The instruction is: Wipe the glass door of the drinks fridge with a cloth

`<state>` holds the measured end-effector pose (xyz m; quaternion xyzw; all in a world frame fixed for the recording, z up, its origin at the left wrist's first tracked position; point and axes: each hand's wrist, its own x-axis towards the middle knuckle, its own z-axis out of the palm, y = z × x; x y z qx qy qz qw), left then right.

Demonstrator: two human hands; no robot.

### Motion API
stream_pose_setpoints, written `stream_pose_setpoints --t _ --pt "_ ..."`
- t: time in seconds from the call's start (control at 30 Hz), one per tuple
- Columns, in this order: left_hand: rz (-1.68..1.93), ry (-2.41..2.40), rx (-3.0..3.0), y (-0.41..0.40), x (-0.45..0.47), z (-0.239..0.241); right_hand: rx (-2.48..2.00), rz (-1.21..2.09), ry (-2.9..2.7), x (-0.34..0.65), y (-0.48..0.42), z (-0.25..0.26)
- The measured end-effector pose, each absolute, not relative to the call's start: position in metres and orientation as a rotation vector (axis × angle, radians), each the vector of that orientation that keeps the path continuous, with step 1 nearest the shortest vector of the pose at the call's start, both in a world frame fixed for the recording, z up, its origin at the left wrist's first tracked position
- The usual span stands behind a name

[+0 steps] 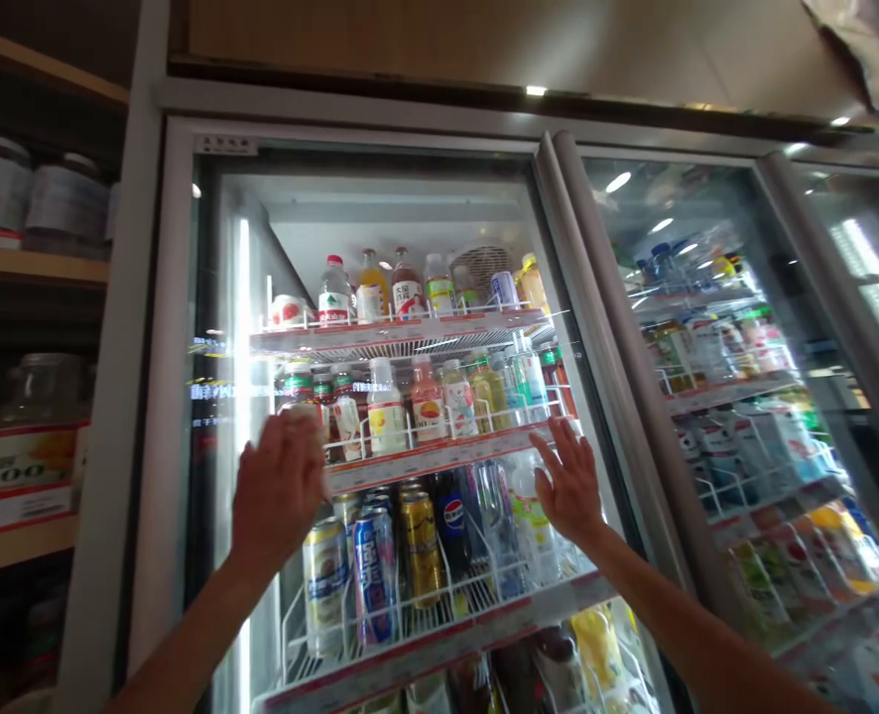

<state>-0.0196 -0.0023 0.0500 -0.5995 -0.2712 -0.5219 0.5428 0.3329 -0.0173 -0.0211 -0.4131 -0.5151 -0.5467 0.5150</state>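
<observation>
My left hand (280, 486) is raised in front of the glass door on the left. Motion smears it, but its fingers look pressed together, with a pale patch at their tips that I cannot identify. On the right, my right hand (569, 481) is lifted with fingers spread and holds nothing; it is at or close to the glass door (402, 188), and I cannot tell if it touches. Behind the glass, bottles and cans fill wire-fronted shelves: a red-capped water bottle (334, 293), a blue and pink can (374, 575), a gold can (421, 545) and a dark Pepsi bottle (452, 521).
A grey door frame with a long vertical handle (610, 337) runs right of my right hand. Beyond it stands a second drinks fridge door (692, 218). Wooden shelves (34, 263) with jars and bottles flank the left side. A wooden panel (410, 40) spans the top.
</observation>
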Motion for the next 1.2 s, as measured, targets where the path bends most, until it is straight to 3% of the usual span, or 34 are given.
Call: stream_pose_setpoints --t 0.1,0.27,0.43,0.6,0.77,0.97,1.13,1.2 --pt "-1.349 -0.704 -1.363 -0.002 -0.013 0.05 -0.996 -1.304 -1.237 0.332 -0.017 -0.021" --pt "-0.938 -0.399 -1.629 0.001 0.003 0.034 -0.999 -1.3 -1.248 0.334 -0.017 -0.022" --pt "-1.29 -0.619 -1.393 0.001 -0.001 0.043 -0.983 -1.309 -1.245 0.334 -0.018 -0.021" --pt "-0.949 -0.382 -1.665 0.002 0.01 0.023 -0.994 -1.3 -1.254 0.334 -0.019 -0.021" --pt "-1.356 -0.669 -1.385 0.0 -0.003 0.041 -0.989 -1.298 -1.243 0.333 -0.018 -0.021" --pt "-1.024 -0.454 -1.575 0.002 0.011 0.029 -0.999 -1.277 -1.248 0.333 -0.019 -0.021" --pt "-1.335 -0.65 -1.369 0.001 0.001 0.047 -0.991 -1.289 -1.251 0.333 -0.019 -0.021" --pt "-1.239 -0.591 -1.456 -0.001 0.009 0.039 -0.981 -1.297 -1.25 0.334 -0.018 -0.021"
